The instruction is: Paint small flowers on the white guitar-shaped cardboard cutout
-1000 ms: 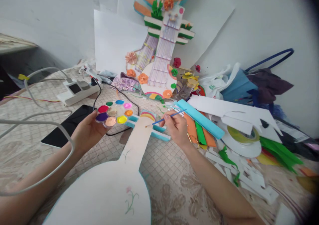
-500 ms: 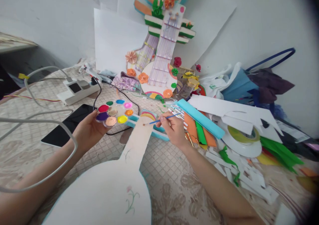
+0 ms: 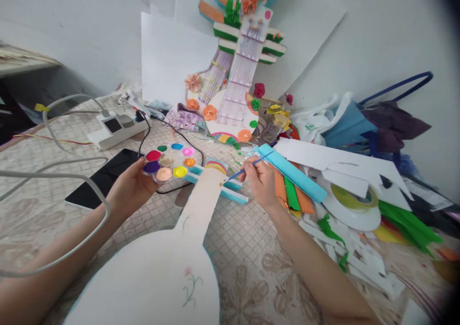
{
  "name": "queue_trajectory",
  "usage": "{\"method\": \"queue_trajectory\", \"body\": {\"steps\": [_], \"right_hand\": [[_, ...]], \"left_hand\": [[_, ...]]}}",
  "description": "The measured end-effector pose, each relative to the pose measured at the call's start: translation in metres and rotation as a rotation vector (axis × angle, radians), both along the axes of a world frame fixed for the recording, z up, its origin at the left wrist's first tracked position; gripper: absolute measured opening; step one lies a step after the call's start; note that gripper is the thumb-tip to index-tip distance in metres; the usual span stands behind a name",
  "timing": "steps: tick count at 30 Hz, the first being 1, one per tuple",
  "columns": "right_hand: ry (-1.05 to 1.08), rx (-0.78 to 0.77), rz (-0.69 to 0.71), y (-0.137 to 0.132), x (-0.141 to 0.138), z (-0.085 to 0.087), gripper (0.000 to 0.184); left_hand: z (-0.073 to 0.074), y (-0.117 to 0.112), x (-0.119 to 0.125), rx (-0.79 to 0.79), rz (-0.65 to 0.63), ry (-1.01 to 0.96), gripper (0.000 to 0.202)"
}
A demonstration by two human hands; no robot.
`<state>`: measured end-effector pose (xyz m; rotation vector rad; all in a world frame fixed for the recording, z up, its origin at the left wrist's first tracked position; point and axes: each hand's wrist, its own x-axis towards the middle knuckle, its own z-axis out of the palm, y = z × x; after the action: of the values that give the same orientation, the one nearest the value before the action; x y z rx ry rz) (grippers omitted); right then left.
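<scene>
My left hand grips a round paint palette with several wells of bright colour, held over the patterned surface. My right hand pinches a thin blue paintbrush, its tip near the teal side pieces at the head of a white paper guitar cutout. The cutout's neck runs between my hands and its round body lies close to me, with a small flower drawn on it.
A decorated paper guitar leans on the wall behind. A dark tablet, a power strip and white cables lie left. Paper scraps, a blue roll, a tape roll and bags crowd the right.
My right hand drew the brush tip back to the right, from the middle of the cutout's neck to its right side. The palette hand held steady; the view shifted slightly.
</scene>
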<state>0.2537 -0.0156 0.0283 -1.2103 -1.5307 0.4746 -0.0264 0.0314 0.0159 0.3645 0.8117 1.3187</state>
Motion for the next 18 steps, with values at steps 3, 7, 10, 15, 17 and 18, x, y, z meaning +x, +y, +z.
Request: {"method": "queue_trajectory", "body": {"steps": [3, 7, 10, 15, 17, 18], "right_hand": [[0.079, -0.003, 0.063, 0.000, -0.003, 0.001, 0.018], [0.123, -0.081, 0.209, -0.001, -0.011, -0.001, 0.017], [0.059, -0.096, 0.137, 0.001, -0.007, -0.003, 0.020], [0.066, -0.007, -0.035, 0.004, 0.003, 0.001, 0.021], [0.112, -0.005, -0.026, 0.005, 0.003, 0.001, 0.022], [0.137, -0.012, -0.014, 0.006, 0.003, 0.001, 0.022]], "left_hand": [[0.000, 0.000, 0.000, 0.004, -0.009, 0.003, 0.035], [0.001, -0.001, 0.001, -0.006, 0.006, -0.009, 0.032], [0.002, -0.001, 0.001, -0.009, 0.000, -0.013, 0.031], [0.000, 0.000, -0.001, -0.025, -0.006, -0.041, 0.026], [0.000, 0.000, -0.002, -0.030, -0.004, -0.050, 0.025], [0.001, 0.000, -0.002, -0.026, -0.007, -0.048, 0.026]]}}
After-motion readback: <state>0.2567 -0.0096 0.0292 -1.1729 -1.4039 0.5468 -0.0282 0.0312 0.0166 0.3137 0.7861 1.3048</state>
